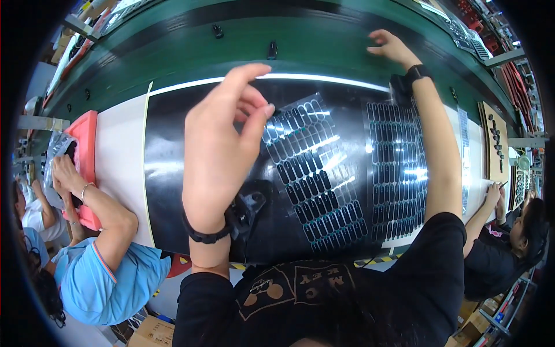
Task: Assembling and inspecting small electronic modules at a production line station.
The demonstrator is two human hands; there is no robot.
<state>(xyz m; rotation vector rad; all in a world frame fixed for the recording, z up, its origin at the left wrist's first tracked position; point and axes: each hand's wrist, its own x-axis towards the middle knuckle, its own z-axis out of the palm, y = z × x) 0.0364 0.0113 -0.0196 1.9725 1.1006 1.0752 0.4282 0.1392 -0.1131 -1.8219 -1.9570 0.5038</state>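
Observation:
My left hand [217, 139], with a black band at the wrist, is raised over the left edge of a clear sheet of dark oblong stickers [309, 179]. Its thumb meets a curled finger while the index finger stretches out. Something small and dark shows at the thumb tip, too unclear to name. My right hand [396, 49] reaches far out above the green conveyor belt [329, 43], fingers apart and nothing between them. Under that forearm lies a second sticker sheet [396, 168]. A small black device [272, 50] sits on the belt between my hands.
A black fixture [248, 209] stands by my left wrist; another black object [400, 89] is beside my right wrist. More small devices [217, 30] lie along the belt. At left, a person in blue reaches into a pink tray [87, 162]. Another person works at right near a brown board [494, 141].

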